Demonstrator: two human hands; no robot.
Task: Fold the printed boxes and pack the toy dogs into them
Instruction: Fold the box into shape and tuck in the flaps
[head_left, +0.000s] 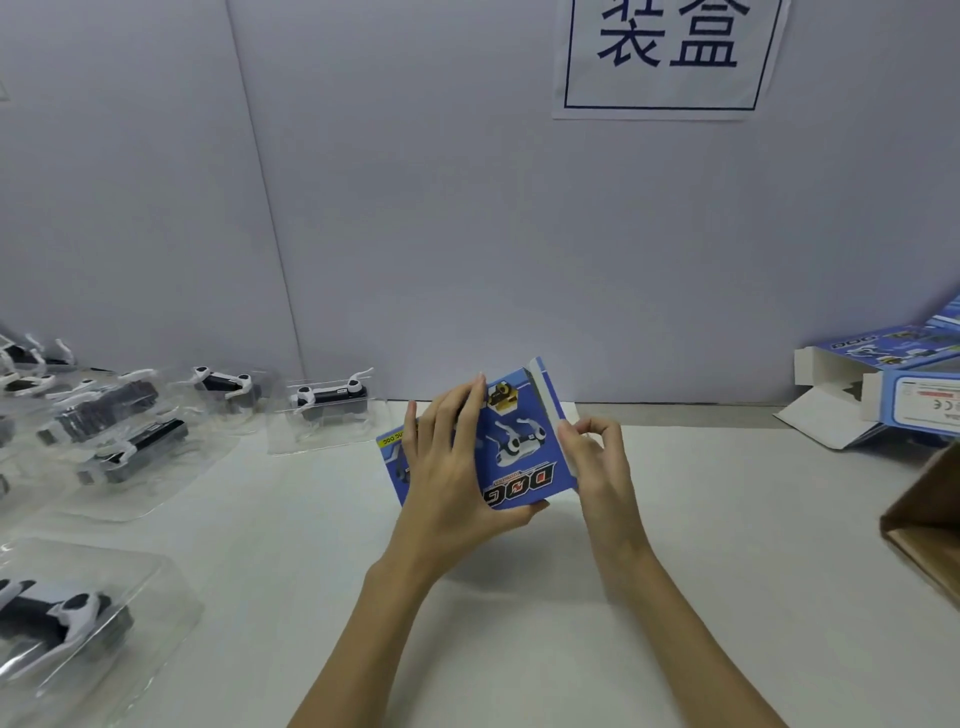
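The blue printed cardboard box (511, 452) is held above the white table (519, 623), near the table's centre and just in front of the grey back panel. The left hand (452, 467) lies across the box's printed face with fingers extended over the top and the thumb curled under the lower edge, so the box is clamped between them. The right hand (597, 457) pinches the box's right side panel between thumb and bent fingers. The box appears only partly erected; whether its end flaps are closed cannot be determined. Toy dogs in clear plastic trays (330, 405) lie well apart on the left, none yet in this box. More printed boxes (883, 384) lie at the right edge beside a brown carton (930, 525). Probable faults: excess thumb pressure may crease the printed face; pulling the side panel off its score line may skew the body, so that a tray will not slide in.
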